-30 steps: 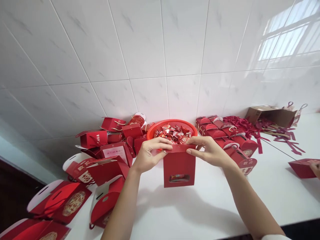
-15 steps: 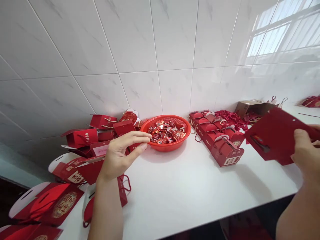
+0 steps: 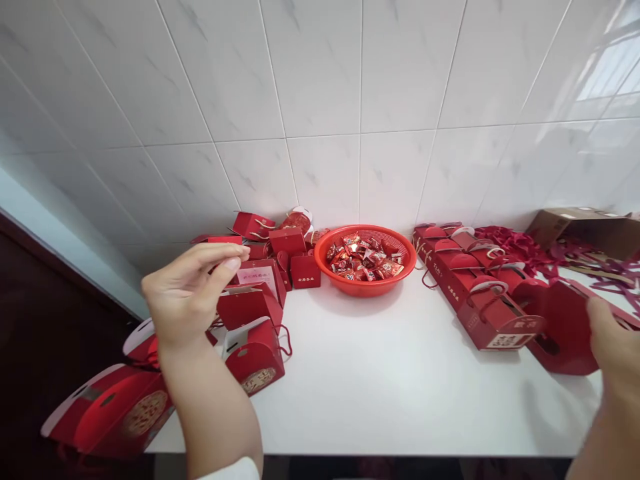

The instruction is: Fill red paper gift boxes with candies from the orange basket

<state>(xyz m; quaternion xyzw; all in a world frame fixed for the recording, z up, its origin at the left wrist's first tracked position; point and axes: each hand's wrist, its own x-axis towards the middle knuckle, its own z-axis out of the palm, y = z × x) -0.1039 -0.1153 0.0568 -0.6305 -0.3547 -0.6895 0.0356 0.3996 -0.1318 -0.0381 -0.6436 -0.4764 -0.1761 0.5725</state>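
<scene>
My left hand is raised over the red gift boxes on the left side. Its fingertips and thumb are drawn together, and nothing shows between them. At the right edge, my right hand grips a red cardboard gift box with a cut-out slot, the thumb lying on the near side. That box is low over the table, right beside a row of red gift boxes with curved tops and cord handles. Behind my left wrist, a box with a round gold print is partly covered.
A red plastic basket full of wrapped sweets stands mid-table near the tiled wall. Red ribbons and an open brown carton lie at the back right. More red boxes crowd the left end.
The view has turned left. My left hand has moved left, away from the basket, and its fingers have closed together. My right hand has lowered the red gift box toward the row.
</scene>
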